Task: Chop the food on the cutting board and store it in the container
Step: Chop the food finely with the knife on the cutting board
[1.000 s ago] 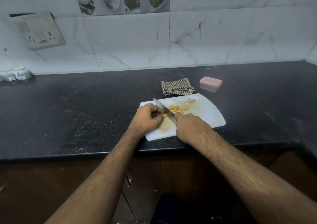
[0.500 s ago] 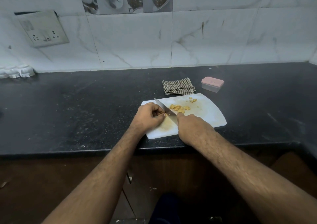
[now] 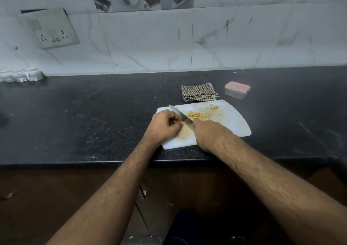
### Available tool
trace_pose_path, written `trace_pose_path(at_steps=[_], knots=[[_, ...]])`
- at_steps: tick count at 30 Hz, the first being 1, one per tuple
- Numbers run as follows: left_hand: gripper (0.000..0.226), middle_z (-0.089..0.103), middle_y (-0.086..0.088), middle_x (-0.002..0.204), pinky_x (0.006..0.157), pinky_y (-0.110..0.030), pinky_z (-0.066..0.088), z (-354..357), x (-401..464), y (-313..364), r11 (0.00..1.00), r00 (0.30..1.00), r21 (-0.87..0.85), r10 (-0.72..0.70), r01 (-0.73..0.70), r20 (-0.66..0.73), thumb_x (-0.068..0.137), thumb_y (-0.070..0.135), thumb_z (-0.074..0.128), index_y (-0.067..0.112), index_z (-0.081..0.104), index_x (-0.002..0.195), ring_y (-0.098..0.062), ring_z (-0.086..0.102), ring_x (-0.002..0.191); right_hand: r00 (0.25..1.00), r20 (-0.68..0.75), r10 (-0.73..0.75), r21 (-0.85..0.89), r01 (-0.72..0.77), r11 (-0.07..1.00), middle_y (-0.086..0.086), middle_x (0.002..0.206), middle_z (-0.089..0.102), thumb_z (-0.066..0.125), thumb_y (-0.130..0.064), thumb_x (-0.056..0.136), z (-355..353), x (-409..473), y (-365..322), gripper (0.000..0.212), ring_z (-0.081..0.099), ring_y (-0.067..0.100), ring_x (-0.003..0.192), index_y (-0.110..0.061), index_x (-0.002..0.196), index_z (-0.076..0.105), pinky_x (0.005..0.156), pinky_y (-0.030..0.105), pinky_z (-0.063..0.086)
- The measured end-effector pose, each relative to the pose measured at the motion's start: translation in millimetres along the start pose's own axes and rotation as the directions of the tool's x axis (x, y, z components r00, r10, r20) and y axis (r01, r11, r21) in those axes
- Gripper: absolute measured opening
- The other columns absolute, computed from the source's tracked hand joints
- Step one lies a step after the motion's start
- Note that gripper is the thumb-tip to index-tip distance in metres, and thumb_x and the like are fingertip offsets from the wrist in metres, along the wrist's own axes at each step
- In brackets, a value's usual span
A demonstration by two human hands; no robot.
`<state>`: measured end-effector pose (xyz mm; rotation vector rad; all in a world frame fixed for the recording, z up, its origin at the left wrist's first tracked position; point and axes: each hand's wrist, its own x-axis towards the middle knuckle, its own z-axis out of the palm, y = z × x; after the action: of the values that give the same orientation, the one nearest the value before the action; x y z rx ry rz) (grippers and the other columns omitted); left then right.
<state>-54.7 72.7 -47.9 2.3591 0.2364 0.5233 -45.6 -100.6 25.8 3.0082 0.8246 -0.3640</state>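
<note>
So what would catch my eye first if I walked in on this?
Two bare forearms reach onto a white cutting board at the black counter's front edge: the right hand grips a knife, the left hand pinches a small yellow piece against the blade. Behind lie chopped yellow bits, a checked cloth and a pink-lidded container.

Little has changed over the last second. The knife [image 3: 180, 114] has edged slightly toward the left hand [image 3: 165, 126], its blade now against the small piece pinched at those fingertips [image 3: 180, 123].
</note>
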Motion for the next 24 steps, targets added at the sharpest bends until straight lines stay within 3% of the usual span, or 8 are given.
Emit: trace_pose_path(at_steps=[5,8,13,20,24], knots=[[0.003,0.069,0.006,0.086,0.064,-0.008,0.043,0,0,-1,1.0,1.0,0.02,-0.001,0.001,-0.001,0.081,0.019,0.075,0.021,0.073,0.082,-0.004,0.063,0.076,0.998,-0.059,-0.012,-0.006,0.012,1.0,0.009,0.112,0.057,0.046,-0.007,0.098,7,-3,2,0.045,0.048,0.023,0.089,-0.018,0.14,0.036,0.074,0.038,0.045],[0.004,0.07,0.004,0.086,0.064,-0.008,0.044,0,0,-1,1.0,1.0,0.014,0.001,-0.001,0.003,0.082,0.019,0.076,0.02,0.072,0.081,-0.005,0.062,0.074,0.997,-0.069,-0.033,-0.002,0.033,0.999,0.005,0.097,0.049,0.044,-0.009,0.099,7,-3,4,0.044,0.049,0.023,0.087,-0.02,0.141,0.036,0.073,0.037,0.045],[0.006,0.07,0.004,0.083,0.063,-0.009,0.044,0,1,-1,1.0,1.0,-0.006,-0.019,0.019,-0.008,0.083,0.02,0.078,0.019,0.073,0.081,-0.004,0.061,0.072,0.998,-0.06,-0.037,0.02,0.038,0.999,0.005,0.096,0.048,0.044,-0.01,0.098,6,-4,7,0.045,0.051,0.023,0.088,-0.021,0.141,0.034,0.072,0.038,0.047],[0.004,0.073,0.004,0.083,0.063,-0.009,0.045,-1,0,0,0.999,0.999,-0.028,-0.044,0.044,-0.011,0.084,0.018,0.079,0.016,0.076,0.082,-0.008,0.065,0.074,1.0,-0.03,-0.005,-0.01,0.005,1.0,0.008,0.117,0.057,0.051,-0.009,0.096,7,-2,-3,0.052,0.049,0.023,0.091,-0.019,0.144,0.034,0.073,0.038,0.047],[0.004,0.074,0.005,0.079,0.064,-0.013,0.05,-2,-2,1,0.998,0.999,-0.039,-0.041,0.04,-0.005,0.085,0.016,0.079,0.016,0.076,0.082,-0.01,0.067,0.075,1.0,0.008,0.017,-0.003,-0.017,1.0,0.01,0.128,0.054,0.051,-0.008,0.095,3,5,-8,0.051,0.054,0.028,0.11,-0.016,0.143,0.036,0.076,0.04,0.044]])
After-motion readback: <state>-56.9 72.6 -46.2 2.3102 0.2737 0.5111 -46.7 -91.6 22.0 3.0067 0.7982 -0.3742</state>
